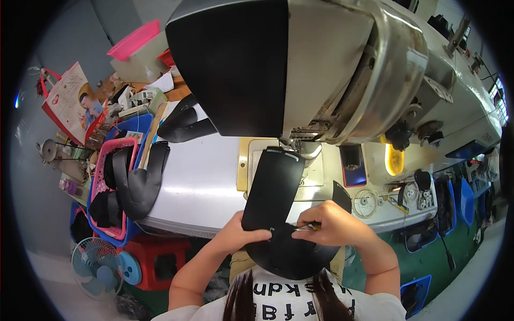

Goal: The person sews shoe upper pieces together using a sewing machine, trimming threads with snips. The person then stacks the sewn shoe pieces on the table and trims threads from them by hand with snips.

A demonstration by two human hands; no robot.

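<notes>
A black, smooth, leather-like curved piece reaches from the sewing machine's needle area down into my lap, where its rounded end bends to the right. My left hand grips its left edge, thumb pressed on top near a small pale mark. Close by on the right, my right hand is closed around a small dark metal tool, largely hidden by the fingers. Its fingertips rest at the inner edge of the black piece. Over the work looms the sewing machine, its presser area just above the piece's far end.
Similar black pieces lie at the table's left, beside a pink basket. A phone-like device, a coil of white cord and bobbins sit on the right. Below left stand a red stool and a fan.
</notes>
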